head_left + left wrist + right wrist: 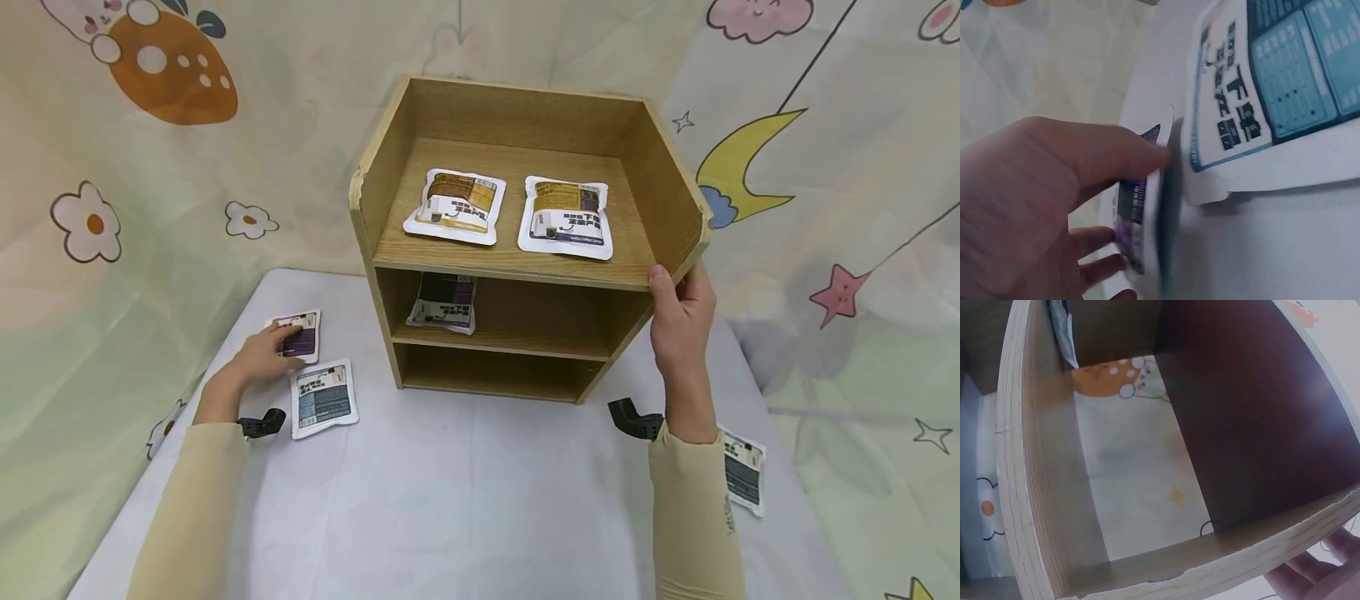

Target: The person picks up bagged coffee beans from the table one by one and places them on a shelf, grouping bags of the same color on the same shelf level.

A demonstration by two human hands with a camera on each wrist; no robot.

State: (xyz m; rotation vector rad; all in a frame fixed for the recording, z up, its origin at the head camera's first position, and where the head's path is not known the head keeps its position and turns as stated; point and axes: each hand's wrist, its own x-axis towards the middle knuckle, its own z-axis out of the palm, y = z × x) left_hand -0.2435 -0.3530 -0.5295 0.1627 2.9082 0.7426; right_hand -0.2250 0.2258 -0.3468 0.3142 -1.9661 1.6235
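My left hand (pixel 258 358) holds a white packet with a purple label (pixel 306 337) at the table's left side. In the left wrist view the thumb is at the near edge of this packet (pixel 1132 219), fingers at the far edge, and the packet stands tilted. Close by, a packet with a blue-grey label (pixel 325 398) lies flat. My right hand (pixel 684 325) grips the right side panel of a wooden shelf unit (pixel 517 275), thumb on the front and fingers outside, as the right wrist view also shows at the panel's edge (pixel 1329 534).
Two brown-and-yellow packets (pixel 456 207) lie on the top shelf. A dark-labelled packet (pixel 444 302) sits at the left of the middle shelf. Beside the right sleeve, another packet (pixel 744 473) is partly covered. Printed curtains (pixel 300 150) surround the white table (pixel 450 500).
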